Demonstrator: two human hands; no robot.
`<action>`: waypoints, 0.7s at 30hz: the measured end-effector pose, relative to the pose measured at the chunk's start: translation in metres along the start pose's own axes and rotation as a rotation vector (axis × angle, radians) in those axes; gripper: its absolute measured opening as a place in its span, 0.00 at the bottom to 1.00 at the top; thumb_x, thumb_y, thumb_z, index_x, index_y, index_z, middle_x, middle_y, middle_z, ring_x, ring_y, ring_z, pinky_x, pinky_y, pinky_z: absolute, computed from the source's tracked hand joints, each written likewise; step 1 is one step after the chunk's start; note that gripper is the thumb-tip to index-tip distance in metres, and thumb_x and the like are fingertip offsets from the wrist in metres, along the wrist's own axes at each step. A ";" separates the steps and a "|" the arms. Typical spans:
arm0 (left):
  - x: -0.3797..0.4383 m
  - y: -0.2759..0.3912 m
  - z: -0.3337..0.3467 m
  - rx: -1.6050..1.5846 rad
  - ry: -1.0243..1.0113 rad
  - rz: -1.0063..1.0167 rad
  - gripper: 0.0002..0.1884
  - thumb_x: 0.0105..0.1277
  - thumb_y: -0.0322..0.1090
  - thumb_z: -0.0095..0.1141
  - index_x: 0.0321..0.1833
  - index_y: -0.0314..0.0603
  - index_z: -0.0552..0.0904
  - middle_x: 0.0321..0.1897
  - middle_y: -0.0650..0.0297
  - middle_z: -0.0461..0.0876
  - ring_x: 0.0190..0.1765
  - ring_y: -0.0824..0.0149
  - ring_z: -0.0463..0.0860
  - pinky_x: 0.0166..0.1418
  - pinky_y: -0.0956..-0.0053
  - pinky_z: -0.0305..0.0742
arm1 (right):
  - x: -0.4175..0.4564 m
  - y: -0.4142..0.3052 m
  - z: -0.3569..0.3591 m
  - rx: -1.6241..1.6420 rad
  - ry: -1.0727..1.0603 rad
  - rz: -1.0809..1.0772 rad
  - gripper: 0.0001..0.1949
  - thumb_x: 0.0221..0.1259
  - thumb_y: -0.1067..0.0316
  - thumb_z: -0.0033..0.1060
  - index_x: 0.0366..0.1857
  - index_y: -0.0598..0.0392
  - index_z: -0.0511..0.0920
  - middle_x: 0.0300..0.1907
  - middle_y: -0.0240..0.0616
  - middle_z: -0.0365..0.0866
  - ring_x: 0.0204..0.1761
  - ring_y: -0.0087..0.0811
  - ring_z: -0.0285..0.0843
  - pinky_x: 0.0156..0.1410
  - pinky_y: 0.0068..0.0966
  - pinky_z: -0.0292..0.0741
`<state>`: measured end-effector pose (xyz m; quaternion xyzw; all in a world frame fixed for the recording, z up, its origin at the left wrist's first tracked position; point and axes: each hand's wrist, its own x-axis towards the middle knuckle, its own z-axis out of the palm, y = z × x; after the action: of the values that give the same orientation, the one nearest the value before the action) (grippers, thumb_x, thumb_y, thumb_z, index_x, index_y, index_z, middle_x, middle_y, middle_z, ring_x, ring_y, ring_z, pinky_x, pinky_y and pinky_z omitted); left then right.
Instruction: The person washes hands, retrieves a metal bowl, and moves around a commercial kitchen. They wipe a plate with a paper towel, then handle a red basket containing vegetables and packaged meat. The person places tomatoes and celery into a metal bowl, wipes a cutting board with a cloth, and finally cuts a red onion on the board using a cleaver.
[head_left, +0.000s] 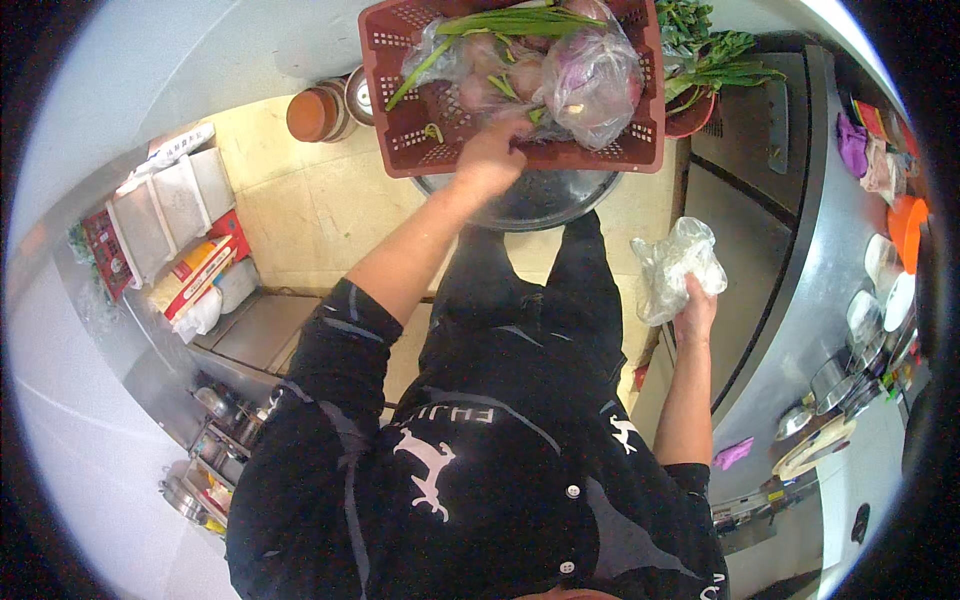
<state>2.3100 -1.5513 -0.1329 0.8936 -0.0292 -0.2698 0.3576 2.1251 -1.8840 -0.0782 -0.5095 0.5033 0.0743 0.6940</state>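
Note:
A dark red plastic crate (521, 159) lies before me at the top of the view. In it are red onions in a clear plastic bag (592, 90), other bagged round vegetables (480, 82) and long green onion stalks (517, 21). My left hand (491, 157) reaches over the crate's near wall, its blurred fingertips among the bags below the onions; whether they grip anything is unclear. Out to the right, away from the crate, my right hand (696, 304) holds a crumpled clear plastic bag (675, 262).
Beneath the crate shows a round dark lid or basin (544, 202). Brown round containers (313, 115) stand left of it, and a red basin of leafy greens (690, 112) right. A steel counter (802, 300) with bowls runs along the right; white bins (172, 199) and packages stand at left.

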 end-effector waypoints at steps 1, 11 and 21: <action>0.000 -0.002 -0.009 0.010 -0.022 -0.009 0.22 0.51 0.26 0.48 0.52 0.42 0.77 0.48 0.54 0.79 0.52 0.54 0.78 0.58 0.66 0.71 | 0.000 -0.002 -0.001 -0.011 0.012 0.005 0.27 0.53 0.75 0.55 0.60 0.63 0.64 0.58 0.41 0.70 0.59 0.36 0.68 0.63 0.30 0.64; -0.002 0.042 -0.013 -0.046 -0.055 -0.064 0.18 0.54 0.28 0.48 0.49 0.40 0.78 0.44 0.54 0.81 0.47 0.57 0.81 0.52 0.67 0.74 | 0.001 -0.010 0.001 0.088 0.086 -0.099 0.22 0.51 0.78 0.54 0.54 0.65 0.69 0.50 0.40 0.75 0.51 0.33 0.74 0.56 0.29 0.70; -0.074 0.099 0.002 -0.058 -0.036 -0.064 0.17 0.56 0.24 0.49 0.51 0.37 0.76 0.44 0.55 0.81 0.48 0.62 0.80 0.53 0.71 0.73 | 0.050 -0.099 -0.001 0.212 -0.044 -0.141 0.16 0.47 0.72 0.53 0.43 0.64 0.76 0.39 0.40 0.79 0.39 0.33 0.79 0.46 0.28 0.76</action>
<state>2.2604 -1.6079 -0.0351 0.8784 0.0009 -0.2977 0.3739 2.2097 -1.9519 -0.0547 -0.4658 0.4558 -0.0170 0.7583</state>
